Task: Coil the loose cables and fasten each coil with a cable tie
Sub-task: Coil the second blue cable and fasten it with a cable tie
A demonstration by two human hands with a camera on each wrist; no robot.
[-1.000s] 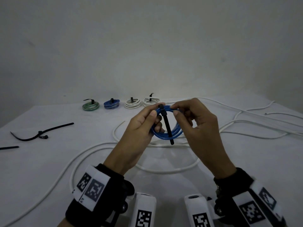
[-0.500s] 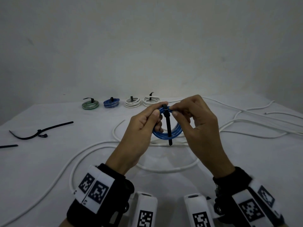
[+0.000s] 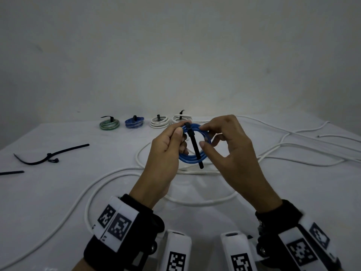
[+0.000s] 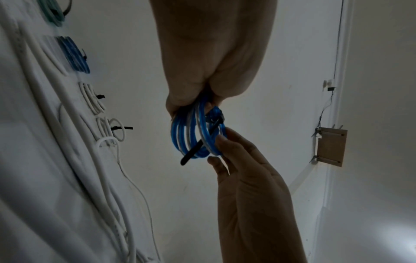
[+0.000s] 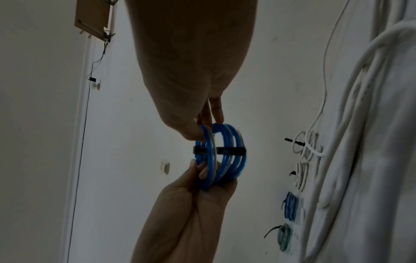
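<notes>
A blue cable coil is held above the white table, with a black cable tie looped round its top and the tail hanging down across the ring. My left hand pinches the coil at the tie's head between thumb and forefinger. My right hand holds the coil's right side with curled fingers, the thumb spread apart beside the tail. In the left wrist view the coil and tie sit between both hands. The right wrist view shows the strap crossing the coil.
Several tied coils line the table's back: green, blue, two white. Loose white cables sprawl under my hands and to the right. Spare black ties lie at the left.
My right thumb and forefinger left the tie's head and spread apart, the thumb dropping beside the tail. The left hand keeps its pinch; the coil has barely moved.
</notes>
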